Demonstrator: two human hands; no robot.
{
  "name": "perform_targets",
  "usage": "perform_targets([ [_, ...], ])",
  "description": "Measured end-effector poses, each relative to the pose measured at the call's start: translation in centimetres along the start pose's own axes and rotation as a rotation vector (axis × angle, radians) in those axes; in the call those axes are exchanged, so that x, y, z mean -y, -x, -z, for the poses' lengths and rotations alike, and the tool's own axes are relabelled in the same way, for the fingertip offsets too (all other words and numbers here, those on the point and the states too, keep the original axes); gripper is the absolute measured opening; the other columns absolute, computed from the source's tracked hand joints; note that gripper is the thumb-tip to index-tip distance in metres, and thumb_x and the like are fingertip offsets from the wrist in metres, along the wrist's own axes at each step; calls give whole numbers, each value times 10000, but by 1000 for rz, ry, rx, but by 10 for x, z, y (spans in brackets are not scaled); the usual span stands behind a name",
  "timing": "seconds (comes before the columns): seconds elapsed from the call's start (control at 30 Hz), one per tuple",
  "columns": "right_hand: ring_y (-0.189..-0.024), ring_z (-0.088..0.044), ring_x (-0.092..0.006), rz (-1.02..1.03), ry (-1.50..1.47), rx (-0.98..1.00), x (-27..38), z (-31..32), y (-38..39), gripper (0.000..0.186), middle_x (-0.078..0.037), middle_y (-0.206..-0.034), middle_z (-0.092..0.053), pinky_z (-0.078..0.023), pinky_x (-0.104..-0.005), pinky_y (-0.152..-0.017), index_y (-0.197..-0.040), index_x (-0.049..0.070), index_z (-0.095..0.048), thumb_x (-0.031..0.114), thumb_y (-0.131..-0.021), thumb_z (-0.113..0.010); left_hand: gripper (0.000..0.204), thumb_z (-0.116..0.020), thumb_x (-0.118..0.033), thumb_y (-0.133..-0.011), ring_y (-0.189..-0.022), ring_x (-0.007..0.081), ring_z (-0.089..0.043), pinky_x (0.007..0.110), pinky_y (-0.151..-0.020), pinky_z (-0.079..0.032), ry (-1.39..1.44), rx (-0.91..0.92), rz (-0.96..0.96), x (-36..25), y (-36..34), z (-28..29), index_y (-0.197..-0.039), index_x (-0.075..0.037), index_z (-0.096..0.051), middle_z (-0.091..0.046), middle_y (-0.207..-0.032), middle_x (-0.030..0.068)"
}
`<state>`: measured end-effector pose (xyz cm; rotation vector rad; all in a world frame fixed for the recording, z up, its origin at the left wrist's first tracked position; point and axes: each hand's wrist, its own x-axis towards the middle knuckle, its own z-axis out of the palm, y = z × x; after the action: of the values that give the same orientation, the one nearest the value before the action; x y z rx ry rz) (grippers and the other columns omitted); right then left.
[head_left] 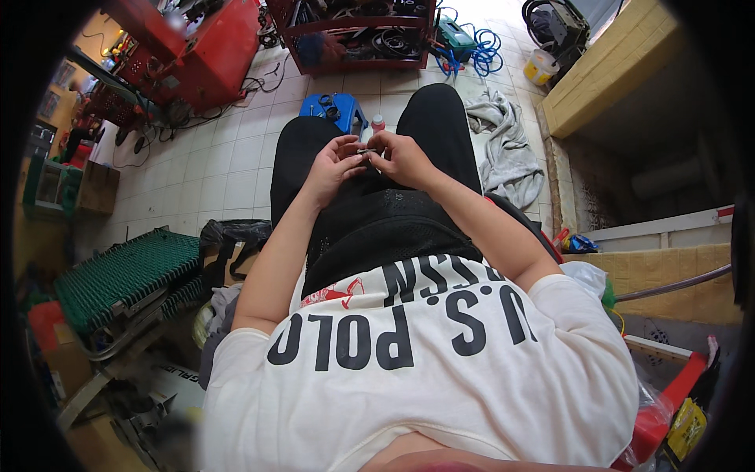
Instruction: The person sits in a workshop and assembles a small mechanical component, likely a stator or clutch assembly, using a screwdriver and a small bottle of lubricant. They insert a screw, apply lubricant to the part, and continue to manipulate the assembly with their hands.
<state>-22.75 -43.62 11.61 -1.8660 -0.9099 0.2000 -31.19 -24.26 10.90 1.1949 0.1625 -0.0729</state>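
Both my hands meet above my lap, between my knees. A small dark metal piece [365, 150] is pinched between them, too small to name its kind. My left hand [338, 164] holds its left side with thumb and fingertips, and my right hand [399, 157] grips its right side the same way. Just beyond the hands stands a bottle with a pale cap and reddish contents [378, 124]. Farther left, a blue plastic stool [343, 106] carries several dark ring-shaped parts [328, 113].
A red tool cart [358, 39] full of parts stands ahead, with a blue hose [486, 51] beside it. Grey cloth [503, 141] lies on the tiles to the right. A red machine [212, 63] is at the far left, a green woven folding chair [130, 275] nearer.
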Motion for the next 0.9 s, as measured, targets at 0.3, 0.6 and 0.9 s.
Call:
perform_targets([
  [0.3, -738, -693, -218, -8, -16, 11, 0, -1, -3, 244, -121, -892, -729, -548, -333, -701, -1081, 23, -682, 173, -893, -725, 308, -644, -172, -1016, -1111, 173, -647, 343, -912, -559, -27, -17, 60, 11, -9, 15, -1294, -77, -548, -635, -1222, 62],
  [0.6, -723, -688, -215, 20, -33, 1, 3, -2, -5, 241, -115, -887, -730, -548, -336, -691, -1079, 28, -686, 178, -895, -727, 333, -654, -141, -1006, -1138, 174, -636, 350, -942, -549, 65, -16, 115, 10, -12, 24, -1311, -75, -539, -628, -1270, 83],
  [0.9, -673, -653, -162, 5, -41, -17, -4, -5, -3, 215, -88, -844, -710, -526, -310, -645, -1079, 35, -675, 164, -913, -721, 229, -632, -166, -1023, -1031, 141, -660, 317, -914, -558, 36, -77, -8, 0, -2, 1, -1232, -76, -603, -678, -1114, 37],
])
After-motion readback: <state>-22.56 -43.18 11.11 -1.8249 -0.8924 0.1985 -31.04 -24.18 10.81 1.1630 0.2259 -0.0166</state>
